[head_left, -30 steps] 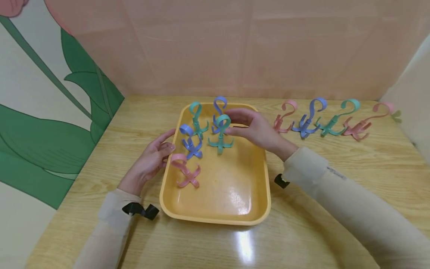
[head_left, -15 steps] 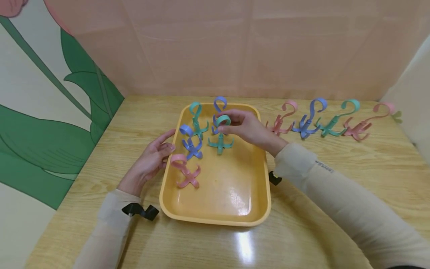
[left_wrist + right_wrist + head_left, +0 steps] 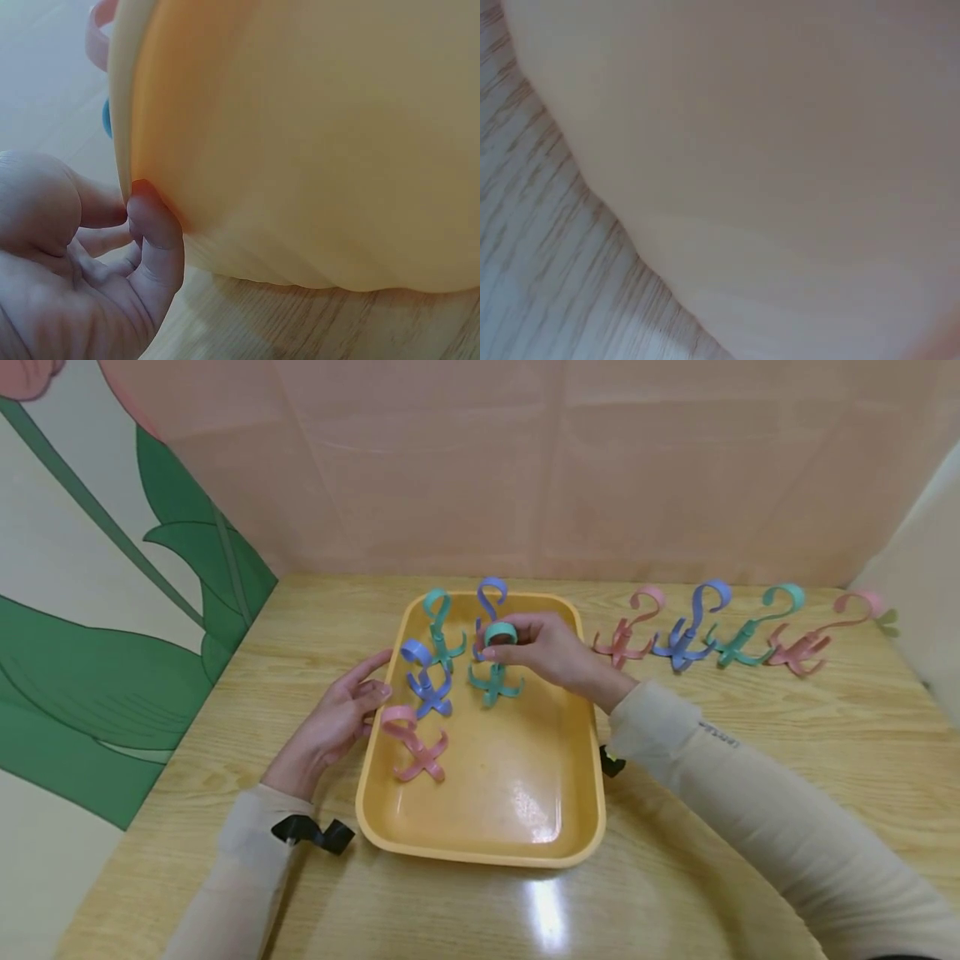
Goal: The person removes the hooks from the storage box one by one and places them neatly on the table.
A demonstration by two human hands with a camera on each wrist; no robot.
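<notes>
In the head view my left hand (image 3: 337, 714) holds the left side of a yellow tray (image 3: 517, 777). The left wrist view shows its thumb and fingers (image 3: 161, 236) pinching the tray's rim. Over the tray, my right hand (image 3: 551, 652) pinches the curled top of a green four-pronged hook (image 3: 496, 685), whose prongs point down into the tray. A rear blue hook (image 3: 490, 597) is partly hidden behind that hand. Along the tray's left side stand another green hook (image 3: 444, 647), a blue hook (image 3: 431, 695) and a pink hook (image 3: 422, 760).
On the wooden table (image 3: 675, 843), right of the tray, several more hooks stand in a row: pink (image 3: 622, 639), blue (image 3: 681, 643), green (image 3: 742, 639) and pink (image 3: 798, 652). A pink-covered wall (image 3: 525, 468) rises behind. The right wrist view is mostly a blurred pale surface.
My right hand has moved slightly left and down, its thumb now across the green hook's curled top. That hook has shifted very little. The left hand stays on the tray rim.
</notes>
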